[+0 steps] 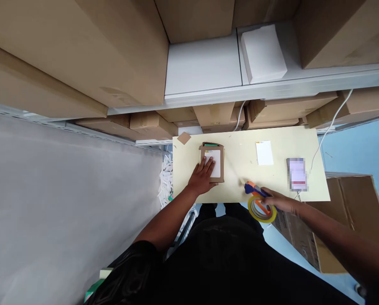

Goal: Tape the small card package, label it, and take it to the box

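Observation:
My left hand (pixel 203 175) lies flat with fingers stretched out on a small brown cardboard box (pixel 213 163) that has a white label on top, near the middle of the pale yellow table (pixel 240 169). At the table's front edge my right hand (pixel 277 201) grips a tape dispenser (pixel 258 202) with a blue and orange handle and a yellow roll of tape.
A white card (pixel 264 152) and a blurred phone-like item (pixel 296 173) on a white cable lie at the table's right. A cardboard scrap (pixel 184 137) sits at the far left corner. Cardboard boxes fill the shelves behind; an open carton (pixel 348 212) stands at the right.

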The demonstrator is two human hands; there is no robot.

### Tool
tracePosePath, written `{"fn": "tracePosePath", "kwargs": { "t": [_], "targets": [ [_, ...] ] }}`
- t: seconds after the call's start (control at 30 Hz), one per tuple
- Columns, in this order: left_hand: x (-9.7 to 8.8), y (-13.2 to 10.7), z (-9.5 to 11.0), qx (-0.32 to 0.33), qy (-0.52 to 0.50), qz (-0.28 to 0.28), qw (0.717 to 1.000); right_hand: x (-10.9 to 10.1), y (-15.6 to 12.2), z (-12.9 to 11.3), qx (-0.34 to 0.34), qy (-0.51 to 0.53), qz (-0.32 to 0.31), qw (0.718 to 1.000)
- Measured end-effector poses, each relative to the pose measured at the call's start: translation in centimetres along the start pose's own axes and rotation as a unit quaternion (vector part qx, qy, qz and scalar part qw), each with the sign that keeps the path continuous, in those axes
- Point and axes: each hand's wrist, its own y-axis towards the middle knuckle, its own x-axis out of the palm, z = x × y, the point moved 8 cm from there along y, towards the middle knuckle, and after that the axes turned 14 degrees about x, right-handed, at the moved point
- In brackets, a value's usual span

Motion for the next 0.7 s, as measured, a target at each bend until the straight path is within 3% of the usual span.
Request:
{"fn": "tracePosePath", "kwargs": {
  "t": [0.07, 0.13, 0.27, 0.37, 0.47, 0.57, 0.63, 0.7],
  "targets": [
    [0.2, -0.1, -0.2, 0.001, -0.004, 0.002, 1.0, 0.9, -0.6, 1.8, 0.022, 0.001, -0.04, 0.999],
    [0.4, -0.1, -0.2, 0.004, -0.009, 0.0, 1.0, 2.3, 0.0, 1.6, 0.027, -0.014, -0.052, 0.998],
    [0.3, 0.0, 0.0, 0.016, -0.022, -0.002, 1.0, 6.7, 4.7, -3.8, 0.033, -0.15, -0.038, 0.987],
    [-0.4, 0.1, 0.3, 0.022, -0.03, -0.004, 0.999, 10.1, 8.0, -9.8, -0.032, -0.233, 0.013, 0.972],
    [-1.1, 0.1, 0.5, 0.017, -0.035, -0.016, 0.999, 13.7, 9.0, -12.3, -0.061, -0.259, 0.024, 0.964],
    [-1.8, -0.3, 0.5, 0.001, -0.038, -0.018, 0.999, 15.2, 7.6, -11.3, -0.081, -0.285, 0.051, 0.954],
    [-2.2, -0.7, 0.6, -0.006, -0.041, -0.01, 0.999, 14.4, 5.7, -9.6, -0.085, -0.287, 0.071, 0.952],
    [-2.5, -1.1, 0.5, -0.009, -0.045, -0.003, 0.999, 12.1, 3.1, -7.8, -0.07, -0.254, 0.089, 0.961]
  ]
}}
